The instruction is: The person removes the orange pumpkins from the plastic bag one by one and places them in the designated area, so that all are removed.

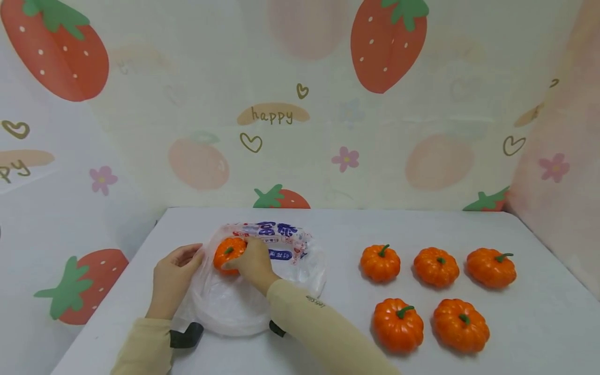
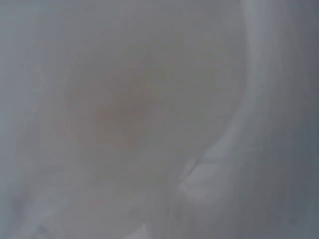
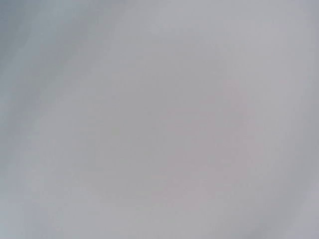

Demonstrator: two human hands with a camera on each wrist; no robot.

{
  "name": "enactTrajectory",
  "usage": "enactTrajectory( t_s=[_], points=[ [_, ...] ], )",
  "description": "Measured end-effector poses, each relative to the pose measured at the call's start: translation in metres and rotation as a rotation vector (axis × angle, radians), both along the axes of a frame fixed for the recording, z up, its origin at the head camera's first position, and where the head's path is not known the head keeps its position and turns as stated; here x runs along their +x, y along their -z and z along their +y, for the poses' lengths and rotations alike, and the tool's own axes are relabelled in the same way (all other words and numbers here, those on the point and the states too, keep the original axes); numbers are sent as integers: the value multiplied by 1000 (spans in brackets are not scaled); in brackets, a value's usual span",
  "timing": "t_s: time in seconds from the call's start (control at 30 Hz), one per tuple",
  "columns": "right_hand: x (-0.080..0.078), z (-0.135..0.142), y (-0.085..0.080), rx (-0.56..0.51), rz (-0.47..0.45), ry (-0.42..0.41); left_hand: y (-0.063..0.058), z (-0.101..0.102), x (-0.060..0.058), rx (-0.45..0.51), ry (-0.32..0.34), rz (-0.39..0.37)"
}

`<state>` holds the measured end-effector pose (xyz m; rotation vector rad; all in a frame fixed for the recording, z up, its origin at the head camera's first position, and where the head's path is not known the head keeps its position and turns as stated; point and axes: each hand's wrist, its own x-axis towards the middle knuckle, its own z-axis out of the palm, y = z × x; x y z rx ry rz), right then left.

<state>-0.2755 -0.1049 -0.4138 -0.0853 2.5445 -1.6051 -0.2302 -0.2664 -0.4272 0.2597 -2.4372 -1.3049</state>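
Observation:
In the head view a small orange toy pumpkin (image 1: 226, 257) with a green stem is within the mouth of a white plastic bag (image 1: 234, 312). My right hand (image 1: 255, 263) grips this pumpkin from its right side, thumb in front. The left hand (image 1: 172, 278) pinches the bag's left rim between thumb and fingers. Blue and red print marks the bag's far side. Both wrist views are filled by blurred, pale plastic film (image 2: 209, 184), so neither shows fingers clearly. Whether the pumpkin touches the bag's bottom, I cannot tell.
Right of the bag, several more toy pumpkins stand on the white table (image 1: 347, 333) in two rows, one of them a front pumpkin (image 1: 398, 325). Black wrist-mounted pieces (image 1: 187, 336) show below the hands. A strawberry-printed cloth wall (image 1: 319, 130) rises behind the table.

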Motion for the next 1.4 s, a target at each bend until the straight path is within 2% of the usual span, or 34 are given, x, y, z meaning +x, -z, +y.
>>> enactTrajectory(
  t_s=[0.33, 0.63, 0.93, 1.23, 1.4],
  points=[
    [2, 9, -5, 2, 11, -32, -1, 0, 0, -16, -5, 9],
    [1, 29, -15, 23, -4, -73, -1, 0, -1, 17, 4, 29],
    [9, 59, -37, 98, 12, -116, -1, 1, 0, 23, 1, 34],
    [22, 103, -56, 60, 42, -192, 0, 1, 0, 7, -6, 25],
    [29, 124, -65, 24, 35, -187, 0, 2, 0, 5, -7, 17]
  ],
)
